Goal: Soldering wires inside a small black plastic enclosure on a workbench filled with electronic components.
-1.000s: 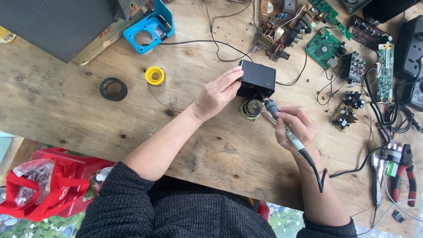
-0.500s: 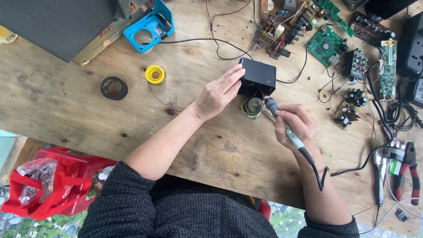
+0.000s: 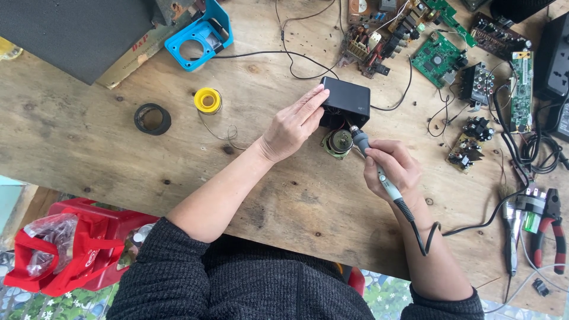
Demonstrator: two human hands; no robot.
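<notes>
Near the middle of the wooden bench (image 3: pixel 89 154) we steady a small black box (image 3: pixel 347 101), rigid and probably light, best held by its flat sides. Our left hand (image 3: pixel 293 125) presses open fingers on its edge. Just below lies a round speaker (image 3: pixel 336 143), delicate, thin-wired. Our right hand (image 3: pixel 394 172) grips a soldering iron (image 3: pixel 379 172) pen-fashion.

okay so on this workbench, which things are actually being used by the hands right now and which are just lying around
In use:
left hand steadying the black box
right hand holding the soldering iron
small round speaker at the iron's tip

Lying about:
yellow solder spool
black tape roll
blue plastic bracket
green circuit board
red-handled pliers
</notes>
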